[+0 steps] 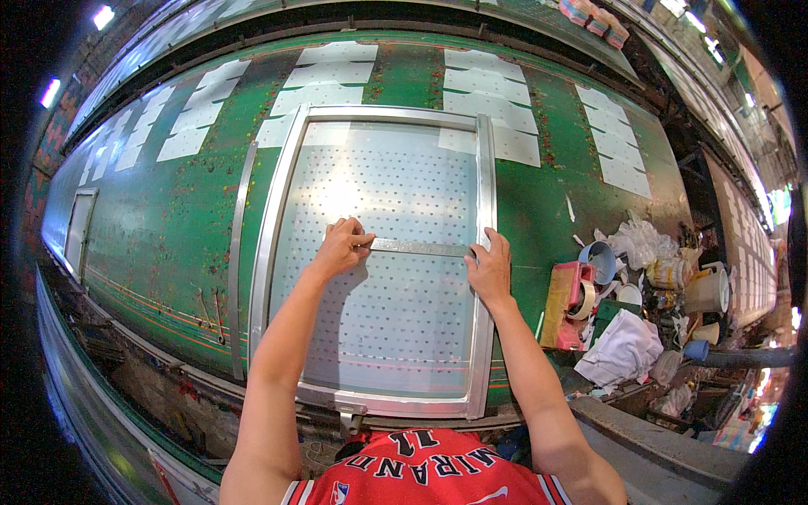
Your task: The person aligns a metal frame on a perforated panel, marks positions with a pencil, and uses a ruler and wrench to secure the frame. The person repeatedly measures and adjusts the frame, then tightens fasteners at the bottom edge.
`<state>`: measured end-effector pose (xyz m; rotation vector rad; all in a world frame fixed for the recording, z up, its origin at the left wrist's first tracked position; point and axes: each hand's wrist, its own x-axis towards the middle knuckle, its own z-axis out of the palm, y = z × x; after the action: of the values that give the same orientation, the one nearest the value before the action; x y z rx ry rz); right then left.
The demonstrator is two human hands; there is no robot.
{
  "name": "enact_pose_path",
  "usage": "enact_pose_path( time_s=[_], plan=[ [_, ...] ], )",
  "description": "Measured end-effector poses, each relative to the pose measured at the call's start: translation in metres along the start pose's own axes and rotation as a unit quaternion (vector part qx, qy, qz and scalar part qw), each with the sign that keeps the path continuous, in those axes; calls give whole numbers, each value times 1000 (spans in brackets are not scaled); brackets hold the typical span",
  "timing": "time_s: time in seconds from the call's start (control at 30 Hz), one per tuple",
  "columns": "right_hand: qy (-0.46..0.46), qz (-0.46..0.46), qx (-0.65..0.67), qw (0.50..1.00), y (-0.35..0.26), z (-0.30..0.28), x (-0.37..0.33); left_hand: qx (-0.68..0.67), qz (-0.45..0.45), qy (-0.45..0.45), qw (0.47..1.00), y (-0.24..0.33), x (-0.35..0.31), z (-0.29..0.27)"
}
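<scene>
A large screen printing frame (484,337) with silver metal sides lies on the green table, its pale mesh (379,320) dotted with rows of small dark hearts. Across the upper middle of the mesh runs a flat metal ruler (421,247). Fingers of my left hand (343,247) are closed on the ruler's left end, over the middle of the mesh. My right hand (493,268) has its thumb at the ruler's right end, with the fingers bent over the frame's right side. Hidden under my fingers are both ends of the ruler.
White cut fabric pieces (488,84) lie in columns along the green table (202,244). A metal bar (240,261) lies left of the frame. At right are a roll of tape (582,300), a white cloth (621,347), a blue container (599,261), clear plastic (644,242) and a white bucket (707,290).
</scene>
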<state>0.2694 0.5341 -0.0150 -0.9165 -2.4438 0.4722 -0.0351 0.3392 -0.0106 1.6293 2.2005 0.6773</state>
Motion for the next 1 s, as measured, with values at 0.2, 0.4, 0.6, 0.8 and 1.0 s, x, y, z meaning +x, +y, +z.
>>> enact_pose_path(
  time_s=[0.2,0.4,0.6,0.8,1.0],
  plan=[
    [21,25,71,997,3,-2,-1,-6,-2,5,1000,1,-1,0],
    [20,27,75,997,4,-4,-1,-5,-8,-1,1000,1,0,0],
    [23,23,73,997,5,-2,-2,-15,0,11,1000,1,-1,1],
    [21,24,77,996,4,-3,-3,-22,-5,24,999,-1,-2,4],
    [11,67,90,994,-4,-19,-23,-6,-10,62,998,-5,-21,-7]
  ],
)
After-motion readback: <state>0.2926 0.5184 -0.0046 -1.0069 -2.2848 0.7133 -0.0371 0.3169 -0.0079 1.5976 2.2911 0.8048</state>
